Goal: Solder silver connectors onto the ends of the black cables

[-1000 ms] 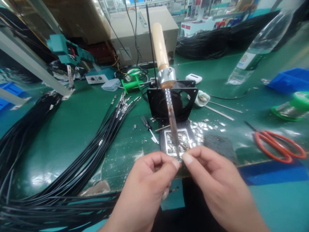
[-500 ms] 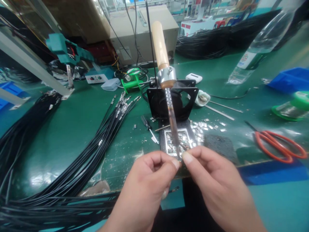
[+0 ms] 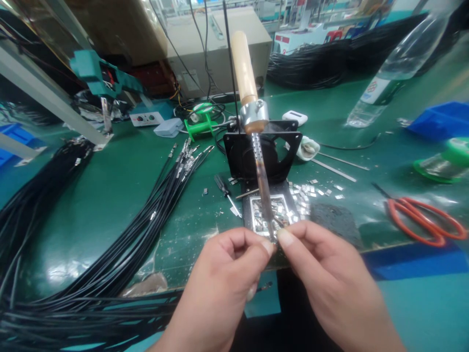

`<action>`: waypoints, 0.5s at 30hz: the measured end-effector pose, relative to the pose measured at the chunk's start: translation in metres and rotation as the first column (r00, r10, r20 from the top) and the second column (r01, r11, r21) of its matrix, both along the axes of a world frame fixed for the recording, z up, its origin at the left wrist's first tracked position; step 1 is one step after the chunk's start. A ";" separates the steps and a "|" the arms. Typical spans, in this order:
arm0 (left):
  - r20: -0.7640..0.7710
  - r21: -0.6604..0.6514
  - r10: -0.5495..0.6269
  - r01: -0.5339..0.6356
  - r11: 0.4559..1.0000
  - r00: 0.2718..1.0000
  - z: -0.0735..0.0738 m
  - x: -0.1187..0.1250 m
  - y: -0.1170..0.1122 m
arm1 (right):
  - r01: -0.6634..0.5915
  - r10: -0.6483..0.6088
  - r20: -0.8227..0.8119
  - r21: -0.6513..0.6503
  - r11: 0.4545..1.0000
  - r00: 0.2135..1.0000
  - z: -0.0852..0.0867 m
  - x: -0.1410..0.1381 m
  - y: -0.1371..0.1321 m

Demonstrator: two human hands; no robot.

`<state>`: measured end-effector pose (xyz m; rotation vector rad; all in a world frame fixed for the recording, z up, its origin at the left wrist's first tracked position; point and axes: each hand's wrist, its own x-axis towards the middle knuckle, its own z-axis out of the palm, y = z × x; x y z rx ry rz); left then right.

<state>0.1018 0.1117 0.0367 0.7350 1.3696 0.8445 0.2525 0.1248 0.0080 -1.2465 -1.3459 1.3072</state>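
Note:
A soldering iron [image 3: 245,68] with a wooden handle is clamped upright at a slant, its tip pointing down between my hands. My left hand [image 3: 230,269] is closed in a pinch just left of the tip; what it holds is too small and hidden to name. On the other side of the tip, my right hand [image 3: 318,269] pinches thumb against forefinger, and its content is also hidden. Behind the fingertips lies a square tray [image 3: 252,217] of small metal pieces. A cable end [image 3: 264,287] shows below my left hand.
A black fan frame [image 3: 234,156] stands behind the iron. Black cables [image 3: 146,239] with metal ends lie left, near a screwdriver [image 3: 227,193]. Loose metal pieces [image 3: 302,195], a dark sponge-like block [image 3: 335,222], orange-handled scissors [image 3: 421,215], a solder spool [image 3: 445,161] and a bottle [image 3: 395,73] are right.
Both hands keep their pinch beside the iron's tip with only a very slight shift. Nothing has visibly been taken hold of or let go.

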 end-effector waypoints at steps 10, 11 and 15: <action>-0.035 0.016 -0.010 0.010 1.000 0.999 0.000 0.001 0.000 | -0.005 0.004 -0.045 -0.025 1.000 0.999 0.001 -0.002 0.001; -0.041 0.019 -0.012 0.013 1.000 0.999 0.000 0.001 0.000 | -0.003 0.001 -0.057 -0.034 0.999 0.998 0.001 -0.002 0.000; -0.045 0.024 -0.023 0.025 0.999 0.999 -0.001 -0.002 0.000 | -0.007 0.004 -0.053 -0.046 0.999 0.999 0.003 -0.002 0.001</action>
